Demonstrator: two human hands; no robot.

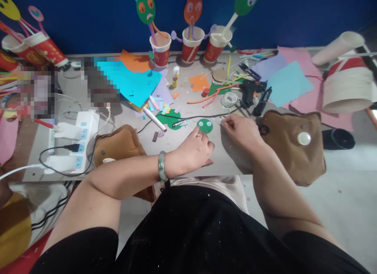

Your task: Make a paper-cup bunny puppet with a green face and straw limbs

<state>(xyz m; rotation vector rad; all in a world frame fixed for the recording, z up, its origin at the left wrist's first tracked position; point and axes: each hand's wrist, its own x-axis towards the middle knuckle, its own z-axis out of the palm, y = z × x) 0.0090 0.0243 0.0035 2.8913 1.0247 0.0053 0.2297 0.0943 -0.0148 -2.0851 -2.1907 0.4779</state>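
A small green paper face (205, 125) with two white paper eyes lies on the table in front of me. My left hand (191, 149) has curled fingers, and its fingertips press on the lower left edge of this face. Just to the right, my right hand (242, 133) is closed in a pinch at the tabletop. Something small and pale shows at its fingertips, too small to name. Left of the face lies a larger piece of cut green paper (170, 119), with a thin dark cord (194, 117) running across it.
Paper cups (193, 50) with paper-faced figures stand along the blue wall. A hot glue gun (250, 91), tape roll (229, 99), glue stick (175, 77) and paper scraps lie beyond my hands. A power strip (88, 136) is at left; brown fabric pieces (294, 148) flank my arms.
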